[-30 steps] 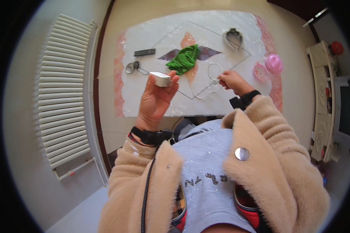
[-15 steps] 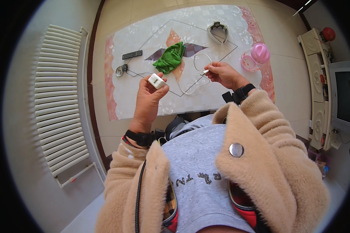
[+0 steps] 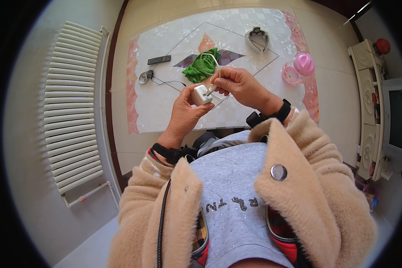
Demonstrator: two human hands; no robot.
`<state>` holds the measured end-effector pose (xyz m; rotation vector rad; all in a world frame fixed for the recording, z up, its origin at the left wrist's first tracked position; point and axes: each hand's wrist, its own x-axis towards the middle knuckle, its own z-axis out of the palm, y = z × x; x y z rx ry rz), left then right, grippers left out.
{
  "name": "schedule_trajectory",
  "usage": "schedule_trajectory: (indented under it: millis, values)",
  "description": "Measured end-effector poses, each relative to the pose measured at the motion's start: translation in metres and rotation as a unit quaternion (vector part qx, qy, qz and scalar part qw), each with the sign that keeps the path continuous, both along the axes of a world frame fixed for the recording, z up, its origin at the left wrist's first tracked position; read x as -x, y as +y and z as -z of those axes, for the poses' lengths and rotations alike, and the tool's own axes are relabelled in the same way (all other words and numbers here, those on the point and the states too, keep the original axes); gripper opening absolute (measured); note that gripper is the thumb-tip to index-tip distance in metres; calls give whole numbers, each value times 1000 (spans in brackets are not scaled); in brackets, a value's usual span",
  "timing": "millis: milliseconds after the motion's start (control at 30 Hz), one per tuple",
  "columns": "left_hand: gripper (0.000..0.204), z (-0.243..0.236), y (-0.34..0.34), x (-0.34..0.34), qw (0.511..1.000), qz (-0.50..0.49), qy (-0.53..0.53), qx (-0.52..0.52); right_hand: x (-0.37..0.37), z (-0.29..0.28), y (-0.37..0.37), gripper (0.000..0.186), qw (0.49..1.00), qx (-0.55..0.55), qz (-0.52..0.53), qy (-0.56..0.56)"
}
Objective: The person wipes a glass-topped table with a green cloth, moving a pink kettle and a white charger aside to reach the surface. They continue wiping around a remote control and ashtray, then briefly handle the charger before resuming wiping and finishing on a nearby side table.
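My left hand (image 3: 186,110) grips a white charger block (image 3: 202,97) over the near edge of the table, its port side turned toward my right. Pinched in my right hand (image 3: 242,88) is the plug end of a white charging cable (image 3: 217,67). The plug's tip meets the block's port face; how deep it sits I cannot tell. From my right fingers the cable loops up over a crumpled green cloth (image 3: 199,68) on the table, and part of it hangs below my fingers.
On the patterned tablecloth (image 3: 165,105) lie a black remote control (image 3: 159,60), a small silvery device (image 3: 145,76) with a dark cord, a grey-white headband-like device (image 3: 257,39) and a pink-lidded container (image 3: 304,64). A white radiator (image 3: 73,107) lines the left wall; a cabinet (image 3: 364,107) stands right.
My right hand has moved left with the cable plug, bringing it up to the charger block. My left hand has shifted slightly right, and the cable loop now passes over the green cloth.
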<state>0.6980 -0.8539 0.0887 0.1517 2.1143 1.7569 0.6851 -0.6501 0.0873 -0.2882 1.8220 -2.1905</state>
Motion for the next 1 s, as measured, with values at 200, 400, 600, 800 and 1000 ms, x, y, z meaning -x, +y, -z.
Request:
schedule_trajectory:
  millis: [200,400,600,800,1000]
  values:
    - [54,5,-7,-2,997,-17,75,31,-3,-4,-14,13,997,-62,26,24]
    - [55,5,-15,-5,979,-58,166,103,-3,-11,-27,16,987,-141,42,70]
    - [59,2,-28,-4,960,-65,227,151,1,-10,-41,17,997,-74,27,-8]
    - [57,1,-42,0,951,-48,244,185,3,-6,-58,19,998,-43,7,-52]
    - [54,0,-54,5,964,-36,203,166,9,-8,-71,17,997,-38,-18,-58]
